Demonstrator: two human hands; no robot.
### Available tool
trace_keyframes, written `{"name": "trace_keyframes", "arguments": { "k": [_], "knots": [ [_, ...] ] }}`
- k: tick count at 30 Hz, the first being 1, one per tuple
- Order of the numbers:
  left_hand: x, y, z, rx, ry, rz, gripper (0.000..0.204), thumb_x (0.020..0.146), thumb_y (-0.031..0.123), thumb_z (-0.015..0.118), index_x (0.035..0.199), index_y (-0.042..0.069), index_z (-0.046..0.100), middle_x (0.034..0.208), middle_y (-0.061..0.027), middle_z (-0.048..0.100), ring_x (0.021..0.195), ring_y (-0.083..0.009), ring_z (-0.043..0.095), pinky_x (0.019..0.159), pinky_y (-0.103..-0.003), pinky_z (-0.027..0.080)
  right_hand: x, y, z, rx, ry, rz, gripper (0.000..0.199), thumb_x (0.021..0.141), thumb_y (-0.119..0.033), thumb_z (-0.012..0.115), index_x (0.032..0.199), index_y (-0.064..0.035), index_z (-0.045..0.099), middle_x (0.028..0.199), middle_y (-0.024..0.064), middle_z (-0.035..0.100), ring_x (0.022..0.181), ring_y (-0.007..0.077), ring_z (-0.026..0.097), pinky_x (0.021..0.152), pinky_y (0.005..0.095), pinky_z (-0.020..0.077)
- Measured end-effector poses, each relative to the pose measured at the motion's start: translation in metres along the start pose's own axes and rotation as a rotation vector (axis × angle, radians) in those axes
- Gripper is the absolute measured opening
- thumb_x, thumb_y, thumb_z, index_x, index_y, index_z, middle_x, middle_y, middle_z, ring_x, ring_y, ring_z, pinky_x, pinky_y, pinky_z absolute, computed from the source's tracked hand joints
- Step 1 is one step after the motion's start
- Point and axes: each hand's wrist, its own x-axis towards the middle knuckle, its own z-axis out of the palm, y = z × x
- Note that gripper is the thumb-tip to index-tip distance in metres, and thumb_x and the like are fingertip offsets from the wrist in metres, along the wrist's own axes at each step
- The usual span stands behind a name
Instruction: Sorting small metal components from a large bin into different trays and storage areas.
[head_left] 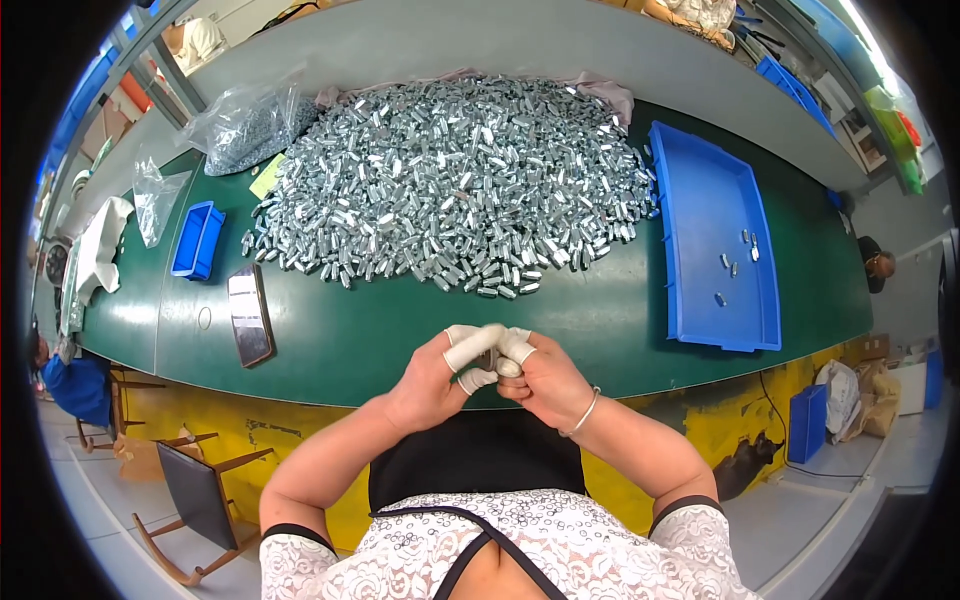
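Both hands meet at the near edge of the green table, with white finger cots on several fingertips. My left hand (430, 384) is closed, its covered fingers bent in against those of the other hand. My right hand (549, 378), with a bangle at the wrist, is closed as well, thumb and fingers pressed together. A sliver of grey shows between the fingertips, but what they hold is mostly hidden. Beyond the hands spreads a large heap of small silvery metal pieces (450, 185), short and elongated.
At right lies a shallow blue tray (705, 215) with several metal pieces (734, 268) in it. To the left are a phone (249, 315), a small blue bin (198, 240) and a clear plastic bag (255, 130) of small parts. A grey partition (500, 45) rises behind the heap.
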Motion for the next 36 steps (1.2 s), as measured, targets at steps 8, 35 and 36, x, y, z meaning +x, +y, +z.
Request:
{"name": "trace_keyframes", "arguments": {
  "k": [8, 35, 36],
  "knots": [
    [-0.006, 0.012, 0.021, -0.657, 0.115, -0.483, 0.050, 0.083, 0.008, 0.061, 0.128, 0.000, 0.041, 0.099, -0.0143, 0.058, 0.083, -0.0246, 0.057, 0.074, -0.031, 0.047, 0.003, 0.010, 0.000, -0.469, 0.073, -0.516, 0.018, 0.094, -0.021, 0.049, 0.081, -0.0079, 0.049, 0.064, -0.0046, 0.044, 0.052, 0.0028, 0.032, 0.046, 0.0198, 0.0264],
    [-0.011, -0.009, 0.014, 0.079, 0.099, -0.142, 0.044, 0.080, 0.004, 0.056, 0.123, 0.002, 0.045, 0.090, -0.0126, 0.056, 0.077, -0.0250, 0.058, 0.068, -0.034, 0.047, 0.014, -0.004, 0.013, -0.031, 0.022, -0.048, 0.017, 0.092, -0.019, 0.048, 0.084, -0.0037, 0.050, 0.067, 0.0004, 0.048, 0.049, 0.0067, 0.039, 0.043, 0.0230, 0.0317],
    [-0.008, -0.004, 0.018, 0.012, 0.267, -0.250, 0.041, 0.082, 0.007, 0.055, 0.122, 0.002, 0.045, 0.088, -0.0134, 0.056, 0.076, -0.0259, 0.057, 0.068, -0.034, 0.047, 0.015, -0.004, 0.010, -0.030, 0.050, -0.067, 0.017, 0.092, -0.019, 0.048, 0.084, -0.0037, 0.050, 0.067, 0.0004, 0.048, 0.049, 0.0067, 0.039, 0.043, 0.0230, 0.0317]
  ]
}}
